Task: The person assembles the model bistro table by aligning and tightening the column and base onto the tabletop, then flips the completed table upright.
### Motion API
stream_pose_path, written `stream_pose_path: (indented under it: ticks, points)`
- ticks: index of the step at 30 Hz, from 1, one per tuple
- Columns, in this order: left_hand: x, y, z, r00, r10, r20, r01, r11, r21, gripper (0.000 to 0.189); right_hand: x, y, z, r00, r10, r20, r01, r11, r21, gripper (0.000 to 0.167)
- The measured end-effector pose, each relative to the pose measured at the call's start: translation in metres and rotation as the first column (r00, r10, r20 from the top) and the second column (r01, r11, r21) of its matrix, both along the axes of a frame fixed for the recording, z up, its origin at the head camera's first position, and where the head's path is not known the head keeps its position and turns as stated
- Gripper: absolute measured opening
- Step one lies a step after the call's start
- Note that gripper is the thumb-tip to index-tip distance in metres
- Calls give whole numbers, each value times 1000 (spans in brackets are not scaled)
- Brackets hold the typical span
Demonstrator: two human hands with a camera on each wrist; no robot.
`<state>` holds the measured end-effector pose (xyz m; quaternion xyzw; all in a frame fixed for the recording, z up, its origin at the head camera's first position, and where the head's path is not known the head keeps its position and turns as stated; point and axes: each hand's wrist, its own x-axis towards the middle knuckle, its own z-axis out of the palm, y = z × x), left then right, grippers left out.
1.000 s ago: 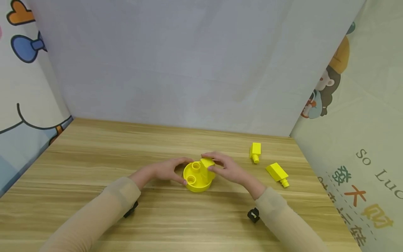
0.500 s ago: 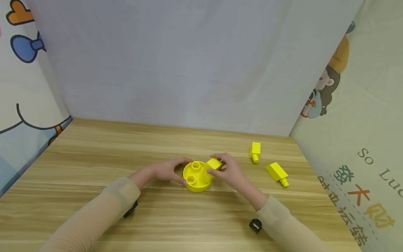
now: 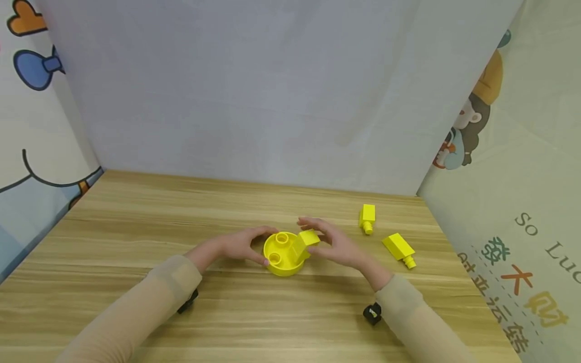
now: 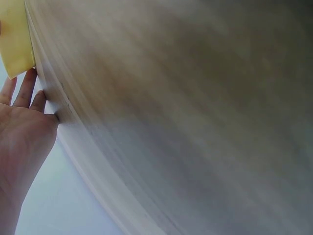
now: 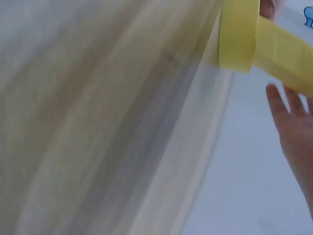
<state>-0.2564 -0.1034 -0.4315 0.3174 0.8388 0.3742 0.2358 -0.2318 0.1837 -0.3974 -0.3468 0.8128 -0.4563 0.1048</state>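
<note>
A yellow round dish-shaped piece (image 3: 285,269) with raised round sockets lies on the table in the head view. My left hand (image 3: 239,245) grips its left side, thumb at the near rim and fingers round the far side. On the right half of the piece stands a yellow block (image 3: 305,242), leaning to the right; its lower end is hidden. Beside this block is my right hand (image 3: 338,245), fingers spread and loosely bent around its right side without a grip. From the right wrist view, the block (image 5: 286,54) juts out from the round piece (image 5: 238,36) above the fingertips (image 5: 275,98).
Two more yellow blocks with ridged peg ends lie at the right: one farther back (image 3: 368,216), one nearer (image 3: 399,247). Black wrist devices (image 3: 372,313) sit under both forearms. A pale cloth wall (image 3: 272,101) closes off the table's (image 3: 181,201) back edge, and printed cloths flank it.
The block on the round piece has tipped to the right. My right hand pinched it before; now its fingers have spread and let go. The left hand keeps its grip.
</note>
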Motion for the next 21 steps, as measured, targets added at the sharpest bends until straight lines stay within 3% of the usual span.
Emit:
stream_pose_path:
  ticks: [3, 5, 14, 21]
  points:
    - [0, 0, -1, 1000, 7, 2, -7, 1000, -5, 85, -6, 7, 0, 988, 155, 28, -154, 988, -23, 62]
    - [-1, -1, -2, 1000, 8, 4, -8, 1000, -4, 85, -8, 9, -1, 981, 190, 22, -190, 982, -13, 65]
    - [-1, -1, -3, 1000, 9, -1, -9, 1000, -10, 85, -8, 9, -3, 990, 115, -85, -103, 985, 141, 46]
    - [-1, -1, -2, 1000, 2, -3, -2, 1000, -6, 83, -4, 11, -6, 986, 117, -121, -103, 987, 121, 48]
